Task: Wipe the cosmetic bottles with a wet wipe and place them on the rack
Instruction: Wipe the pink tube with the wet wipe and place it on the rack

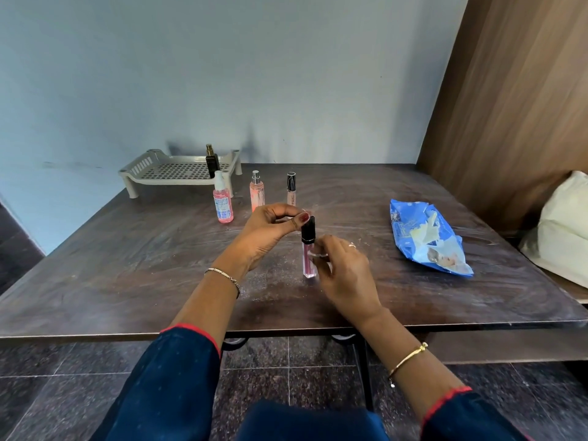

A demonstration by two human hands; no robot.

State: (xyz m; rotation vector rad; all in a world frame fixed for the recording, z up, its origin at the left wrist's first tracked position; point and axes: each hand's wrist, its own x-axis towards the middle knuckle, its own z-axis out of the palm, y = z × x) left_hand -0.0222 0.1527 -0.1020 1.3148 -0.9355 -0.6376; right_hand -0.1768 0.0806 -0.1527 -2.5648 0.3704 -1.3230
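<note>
A pink gloss tube (309, 262) is held upright over the middle of the table (127, 265). Its black cap (308, 230) is pinched from above between the thumb and fingertips of the left hand (270, 230). This steadies the top and leaves the clear body exposed for wiping. The right hand (343, 272) is curled round the lower body from the 3 o'clock side. A pale scrap is seen at its fingertips, but whether that is a wipe cannot be told. Nor can it be told whether the tube's base rests on the table or is held just above it.

Three more bottles are stood in a row at 11 to 12 o'clock from the tube, near the rack: a pink spray bottle (223, 203), a peach spray bottle (257, 194) and a slim capped tube (291, 190). They are judged to be waiting their turn.

The rack (165, 171) is set at 11 o'clock against the wall, and one black bottle (212, 162) is stood on it, so one item appears finished.

The blue wipe packet (423, 237) is laid at 3 o'clock, within easy reach of the right hand. A white bag (564, 230) is seen beyond it at the table's edge.
</note>
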